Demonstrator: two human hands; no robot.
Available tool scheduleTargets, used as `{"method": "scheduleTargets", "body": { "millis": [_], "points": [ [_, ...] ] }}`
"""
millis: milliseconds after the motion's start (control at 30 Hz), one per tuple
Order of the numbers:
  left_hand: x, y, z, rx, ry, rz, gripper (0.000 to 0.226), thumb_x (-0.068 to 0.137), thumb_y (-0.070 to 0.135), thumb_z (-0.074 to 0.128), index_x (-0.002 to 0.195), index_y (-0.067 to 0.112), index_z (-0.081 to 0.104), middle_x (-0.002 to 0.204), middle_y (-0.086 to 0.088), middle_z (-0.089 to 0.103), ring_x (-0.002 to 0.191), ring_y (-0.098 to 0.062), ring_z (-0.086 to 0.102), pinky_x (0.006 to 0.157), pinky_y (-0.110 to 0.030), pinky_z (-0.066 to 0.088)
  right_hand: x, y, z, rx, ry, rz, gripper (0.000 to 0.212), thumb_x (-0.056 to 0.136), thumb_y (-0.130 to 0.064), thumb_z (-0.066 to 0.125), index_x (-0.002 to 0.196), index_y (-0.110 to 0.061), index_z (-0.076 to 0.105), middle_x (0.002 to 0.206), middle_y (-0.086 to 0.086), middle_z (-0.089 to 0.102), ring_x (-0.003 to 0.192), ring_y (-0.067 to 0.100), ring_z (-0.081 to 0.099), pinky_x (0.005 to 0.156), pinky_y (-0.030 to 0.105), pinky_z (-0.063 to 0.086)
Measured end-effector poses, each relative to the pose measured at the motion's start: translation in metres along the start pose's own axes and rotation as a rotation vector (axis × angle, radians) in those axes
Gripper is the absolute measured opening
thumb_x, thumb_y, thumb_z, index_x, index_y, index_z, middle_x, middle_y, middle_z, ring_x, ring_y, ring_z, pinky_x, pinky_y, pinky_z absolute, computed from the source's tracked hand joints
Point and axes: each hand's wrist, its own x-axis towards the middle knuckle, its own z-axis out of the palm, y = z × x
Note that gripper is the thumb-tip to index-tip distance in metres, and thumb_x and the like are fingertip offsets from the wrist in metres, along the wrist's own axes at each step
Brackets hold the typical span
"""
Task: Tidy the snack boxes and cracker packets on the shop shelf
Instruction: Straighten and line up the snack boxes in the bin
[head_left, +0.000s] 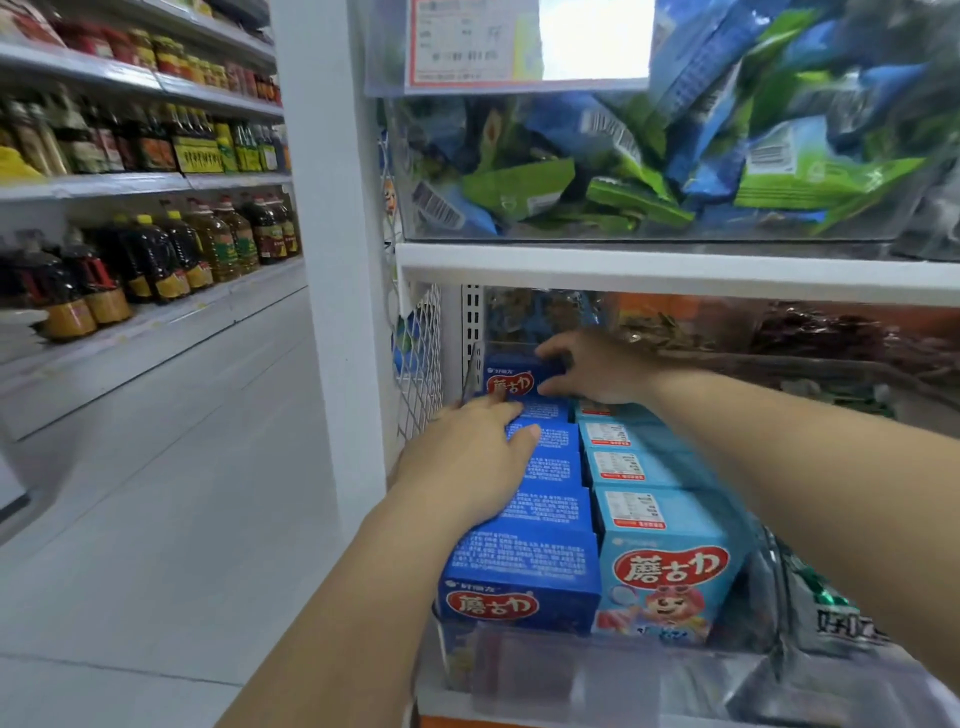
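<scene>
A row of dark blue snack boxes (524, 566) runs from front to back on the lower shelf, with a row of light blue snack boxes (670, 561) beside it on the right. My left hand (467, 457) lies flat, fingers apart, on top of the dark blue row. My right hand (597, 369) reaches further in and grips a raised dark blue box (511, 379) at the back of that row, thumb under, fingers over. Blue and green cracker packets (675, 156) fill a clear bin on the shelf above.
A white shelf edge (675, 270) runs just above my hands. A wire mesh side panel (421, 358) bounds the shelf's left end. A silver packet (826, 618) lies right of the boxes. Across the aisle floor (156, 493), shelves hold oil bottles (156, 260).
</scene>
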Motion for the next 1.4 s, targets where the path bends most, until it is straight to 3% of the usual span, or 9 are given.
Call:
{"method": "scheduleTargets", "body": {
  "millis": [167,333,533,667,733,833,933,1133,1400],
  "points": [
    [0.0,-0.001,0.001,0.019,0.01,0.011,0.046,0.099,0.045,0.033,0.141,0.027,0.041,0.144,0.006,0.042,0.13,-0.021,0.039,0.105,-0.043,0.037,0.018,-0.001,0.011,-0.127,0.008,-0.015,0.038,0.078,-0.025,0.075,0.111,-0.011,0.062,0.104,0.004,0.064,0.085,0.013,0.055,0.077,0.025,0.041],
    [0.0,0.001,0.0,0.025,-0.012,-0.006,0.048,0.1,0.045,0.034,0.144,0.026,0.038,0.151,0.006,0.034,0.137,-0.022,0.031,0.111,-0.042,0.031,0.02,0.001,0.005,-0.154,-0.016,0.009,0.034,0.075,-0.023,0.075,0.1,-0.022,0.053,0.106,-0.001,0.056,0.094,0.016,0.051,0.078,0.029,0.04],
    [-0.009,0.004,-0.007,0.025,-0.065,-0.049,0.049,0.1,0.045,0.034,0.145,0.026,0.035,0.152,0.006,0.033,0.143,-0.027,0.015,0.114,-0.043,0.023,-0.042,-0.023,-0.008,0.013,0.497,-0.142,0.042,0.075,-0.01,0.074,0.116,-0.014,0.063,0.107,-0.001,0.065,0.099,0.017,0.058,0.075,0.016,0.032],
    [-0.038,0.02,-0.022,-0.038,0.045,-0.033,0.032,0.095,0.041,0.05,0.116,0.021,0.062,0.127,-0.001,0.054,0.117,-0.02,0.048,0.098,-0.033,0.04,-0.101,-0.028,-0.01,0.036,0.661,-0.235,0.041,0.071,-0.003,0.075,0.111,-0.01,0.067,0.103,0.007,0.07,0.092,0.025,0.064,0.076,0.012,0.034],
    [-0.063,0.032,-0.033,-0.129,0.163,-0.073,0.017,0.092,0.041,0.055,0.098,0.025,0.056,0.113,0.002,0.056,0.098,-0.015,0.053,0.081,-0.028,0.042,-0.126,-0.033,-0.015,0.041,0.698,-0.26,0.039,0.071,-0.002,0.074,0.109,-0.01,0.066,0.103,0.006,0.068,0.094,0.023,0.061,0.081,0.012,0.034],
    [-0.106,0.045,-0.05,-0.288,0.366,-0.053,0.036,0.088,0.038,0.062,0.115,0.031,0.039,0.118,0.011,0.044,0.093,-0.006,0.049,0.076,-0.024,0.036,-0.164,-0.045,-0.024,0.053,0.741,-0.324,0.039,0.071,-0.007,0.067,0.109,-0.01,0.065,0.104,-0.001,0.063,0.099,0.015,0.051,0.089,0.01,0.032],
    [-0.143,0.061,-0.059,-0.3,0.429,0.16,0.069,0.087,0.032,0.065,0.141,0.044,0.024,0.127,0.024,0.027,0.106,0.006,0.04,0.086,-0.017,0.035,-0.202,-0.063,-0.032,0.054,0.732,-0.416,0.042,0.07,-0.012,0.066,0.112,-0.011,0.063,0.105,-0.01,0.055,0.102,0.012,0.049,0.093,0.015,0.034],
    [-0.172,0.078,-0.065,-0.325,0.494,0.315,0.044,0.083,0.022,0.07,0.122,0.036,0.056,0.115,0.017,0.046,0.106,-0.004,0.051,0.088,-0.021,0.045,-0.262,-0.087,-0.05,0.219,0.624,-0.452,0.066,0.071,-0.022,0.077,0.125,-0.031,0.042,0.109,-0.014,0.059,0.106,0.002,0.057,0.094,0.012,0.04],
    [-0.189,0.057,-0.048,-1.192,0.357,0.187,0.043,0.076,-0.007,0.067,0.101,0.027,0.059,0.092,0.024,0.067,0.086,0.002,0.065,0.072,-0.012,0.049,-0.295,-0.051,-0.069,0.409,0.329,-0.216,0.075,0.054,-0.068,0.075,0.121,-0.052,0.046,0.116,-0.023,0.063,0.111,0.0,0.059,0.097,0.018,0.043]
  ]
}}
